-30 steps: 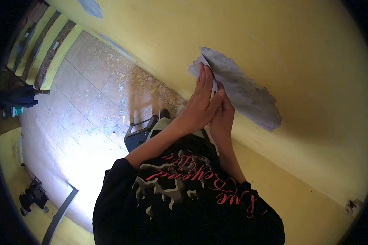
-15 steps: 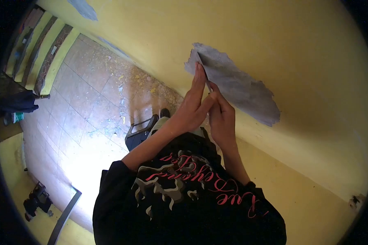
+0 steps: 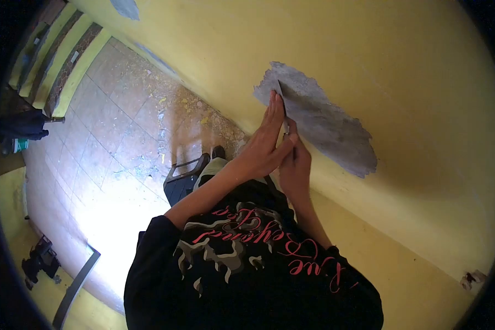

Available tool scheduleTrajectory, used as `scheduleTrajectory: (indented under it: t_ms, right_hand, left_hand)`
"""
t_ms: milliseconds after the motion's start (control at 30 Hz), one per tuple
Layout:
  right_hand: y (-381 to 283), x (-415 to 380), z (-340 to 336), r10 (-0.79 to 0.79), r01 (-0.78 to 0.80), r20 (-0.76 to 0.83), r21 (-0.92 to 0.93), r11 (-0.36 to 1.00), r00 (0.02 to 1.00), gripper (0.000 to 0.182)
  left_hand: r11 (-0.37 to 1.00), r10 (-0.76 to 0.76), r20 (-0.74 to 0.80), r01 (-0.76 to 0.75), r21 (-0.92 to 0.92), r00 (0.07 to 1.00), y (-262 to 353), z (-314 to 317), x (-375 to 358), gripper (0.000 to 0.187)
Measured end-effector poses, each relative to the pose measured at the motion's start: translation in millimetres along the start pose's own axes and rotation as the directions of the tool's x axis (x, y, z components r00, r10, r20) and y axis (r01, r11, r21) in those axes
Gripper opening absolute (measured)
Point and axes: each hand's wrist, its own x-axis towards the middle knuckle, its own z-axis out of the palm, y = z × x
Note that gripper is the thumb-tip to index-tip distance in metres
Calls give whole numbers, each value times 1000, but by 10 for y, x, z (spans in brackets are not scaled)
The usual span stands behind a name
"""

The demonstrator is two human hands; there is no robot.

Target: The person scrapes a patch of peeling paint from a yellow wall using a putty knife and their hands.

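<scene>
A thin flat scraper (image 3: 281, 92) stands edge-on against a grey bare patch (image 3: 330, 124) on the yellow wall (image 3: 412, 88). My left hand (image 3: 265, 137) has its fingers stretched and pressed together along the scraper's blade, with the thumb reaching across toward my other hand. Just below and to the right, my right hand (image 3: 295, 168) is closed around the scraper's lower part, which the fingers mostly hide. Both hands touch each other near the patch's left end.
A dark chair or stool (image 3: 184, 179) stands beside my legs. Flakes and debris litter the tiled floor (image 3: 115, 104) along the wall. Striped steps (image 3: 71, 69) rise at the upper left. Dark cloth (image 3: 25, 125) hangs at the left edge. A wall fitting (image 3: 472, 279) shows at the lower right.
The view has shifted slightly. The scraper and my left fingertips have moved a little down and right in the picture, along with the patch. Both hands keep nearly the same hold.
</scene>
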Motion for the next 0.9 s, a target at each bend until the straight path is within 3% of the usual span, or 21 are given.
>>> scheduleTrajectory:
  t_ms: [100, 200, 267, 400, 500, 567, 600, 667, 767, 900]
  right_hand:
    - [57, -42, 51, -40, 40, -19, 11, 999, 999, 42]
    - [68, -10, 37, 19, -20, 38, 46, 999, 999, 43]
    - [249, 10, 42, -126, 126, 3, -25, 992, 992, 41]
    - [55, 104, -106, -141, 140, 54, 5, 990, 989, 41]
    - [120, 196, -39, -157, 155, 84, 36, 987, 984, 41]
    - [92, 151, 0, -219, 219, -12, 23, 975, 976, 41]
    - [35, 154, 3, -216, 217, -9, 22, 976, 976, 41]
    - [-121, 176, 11, 40, -33, 113, -66, 997, 993, 43]
    - [76, 126, 63, -72, 74, 48, -26, 997, 996, 43]
    - [49, 175, 132, -26, 25, 80, 23, 999, 996, 43]
  left_hand:
    - [999, 43, -19, -43, 29, 999, -9, 18, -23, 77]
    - [1000, -5, 5, 5, -7, 1000, 1, 19, -37, 85]
    - [998, -6, 13, 5, 61, 1000, -73, 41, -45, 86]
    - [995, 66, 1, -66, 81, 998, 5, 90, -8, 87]
    - [996, 8, -90, 0, 85, 996, -119, 120, 16, 87]
    - [995, 82, -57, -79, 54, 995, -85, 66, 11, 86]
    - [996, 78, -59, -75, 53, 995, -100, 39, 14, 86]
    - [997, 33, -54, -29, 68, 998, -149, -29, 40, 84]
    - [1000, 6, -31, -7, -5, 999, -149, 26, -24, 82]
    - [1000, 15, -47, -14, 24, 999, -293, -8, -11, 80]
